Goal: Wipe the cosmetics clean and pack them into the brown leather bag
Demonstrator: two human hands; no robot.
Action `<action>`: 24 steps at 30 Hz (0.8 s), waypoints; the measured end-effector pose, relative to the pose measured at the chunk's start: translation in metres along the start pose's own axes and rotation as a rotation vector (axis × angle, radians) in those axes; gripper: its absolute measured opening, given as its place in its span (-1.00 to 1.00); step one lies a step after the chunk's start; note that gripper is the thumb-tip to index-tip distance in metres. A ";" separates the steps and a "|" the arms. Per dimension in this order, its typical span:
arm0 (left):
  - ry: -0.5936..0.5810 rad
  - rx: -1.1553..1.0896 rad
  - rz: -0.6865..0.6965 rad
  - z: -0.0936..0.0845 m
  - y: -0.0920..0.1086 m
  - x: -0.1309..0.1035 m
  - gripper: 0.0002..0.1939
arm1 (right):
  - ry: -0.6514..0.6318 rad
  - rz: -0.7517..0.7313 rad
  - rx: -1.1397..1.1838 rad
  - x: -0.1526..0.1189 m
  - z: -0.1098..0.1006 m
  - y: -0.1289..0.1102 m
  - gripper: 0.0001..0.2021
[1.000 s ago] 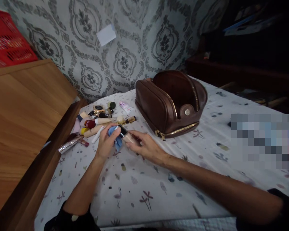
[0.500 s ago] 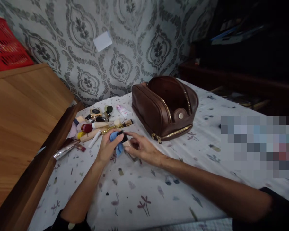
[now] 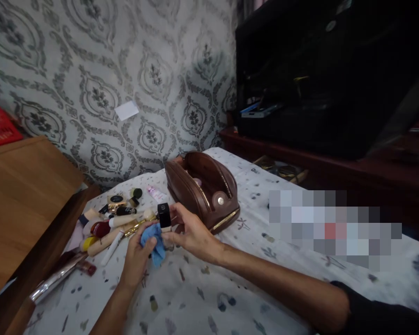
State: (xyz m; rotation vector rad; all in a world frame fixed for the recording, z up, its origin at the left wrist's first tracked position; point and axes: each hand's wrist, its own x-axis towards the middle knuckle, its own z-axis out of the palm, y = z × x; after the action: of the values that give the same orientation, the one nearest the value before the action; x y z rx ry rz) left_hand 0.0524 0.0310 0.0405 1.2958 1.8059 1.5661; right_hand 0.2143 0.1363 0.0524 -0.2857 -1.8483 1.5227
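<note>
My left hand (image 3: pixel 139 249) is closed around a crumpled blue cloth (image 3: pixel 155 244). Beside it, my right hand (image 3: pixel 192 232) grips a small bottle with a square black cap (image 3: pixel 164 215), held upright with the cap on top; its pale lower body is partly covered by my fingers. The cloth is close against the bottle, though I cannot tell if they touch. Just beyond my right hand stands a brown leather toiletry bag (image 3: pixel 181 186), unzipped, with something pale showing inside. To the left lies a pile of makeup items, among them a white tube (image 3: pixel 112 248) and a gold compact (image 3: pixel 117 200).
A pink tube (image 3: pixel 156 193) lies left of the bag. Wooden furniture (image 3: pixel 28 186) borders the table on the left, with a red basket (image 3: pixel 0 123) on it. A dark television (image 3: pixel 317 83) stands at the right. A blurred-out patch (image 3: pixel 331 228) covers part of the tabletop.
The view has swung right and up. My right hand now holds the bottle upright, its black cap clear of the cloth. The blue cloth stays in my left hand.
</note>
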 end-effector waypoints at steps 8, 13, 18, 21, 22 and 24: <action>-0.200 0.038 0.066 0.034 0.071 0.038 -0.59 | 0.073 -0.103 0.136 0.023 -0.046 -0.048 -0.54; -0.153 0.040 0.175 0.046 0.102 0.082 -0.66 | 0.167 -0.213 0.037 0.050 -0.079 -0.073 -0.56; -0.071 -0.186 0.247 0.065 0.123 0.125 -0.69 | 0.163 -0.245 -0.047 0.086 -0.111 -0.088 -0.65; -0.065 -0.307 0.233 0.077 0.131 0.149 -0.63 | 0.166 -0.267 -0.089 0.110 -0.128 -0.088 -0.62; -0.060 -0.316 0.225 0.079 0.132 0.158 -0.61 | 0.142 -0.260 -0.091 0.119 -0.135 -0.086 -0.59; -0.058 -0.226 0.250 0.080 0.130 0.177 -0.58 | 0.070 -0.217 -0.094 0.134 -0.148 -0.079 -0.49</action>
State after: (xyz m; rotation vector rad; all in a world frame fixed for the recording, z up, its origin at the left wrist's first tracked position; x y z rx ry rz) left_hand 0.0793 0.2138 0.1830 1.4824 1.4276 1.7834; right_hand 0.2331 0.3049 0.1834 -0.1732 -1.8338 1.2668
